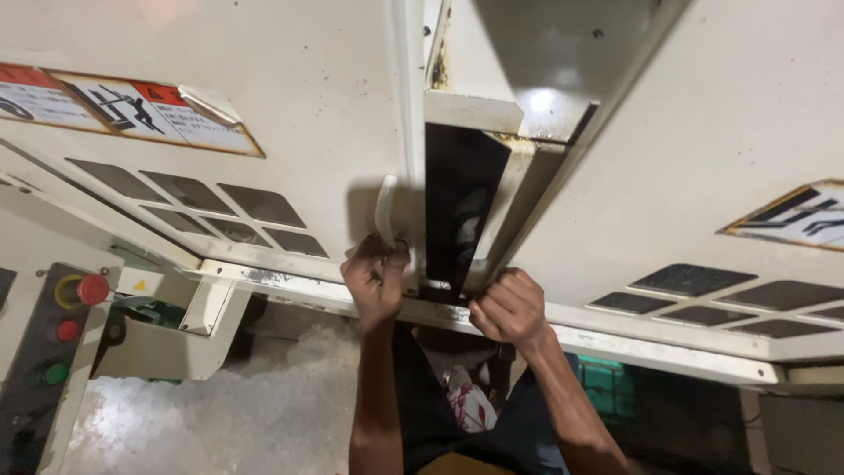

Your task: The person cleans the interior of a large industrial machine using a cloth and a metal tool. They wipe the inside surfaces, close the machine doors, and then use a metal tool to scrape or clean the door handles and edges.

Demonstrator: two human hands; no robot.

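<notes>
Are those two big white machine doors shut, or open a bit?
Open a bit. A dark gap shows between the left door and the right door. The left hand grips the left door's handle.

The big white machine door point(290, 132) has a handle point(385, 209) just above the left hand's fingers point(374, 273).

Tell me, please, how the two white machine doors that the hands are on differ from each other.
The left door has a white handle, which the left hand grasps at its lower end; the right door shows no handle, and the right hand closes on its bottom edge. The left door's warning label sits high, the right door's lower, at the frame's edge. Both are off-white, marked, with dark grid panels, and a dark gap lies between them.
</notes>
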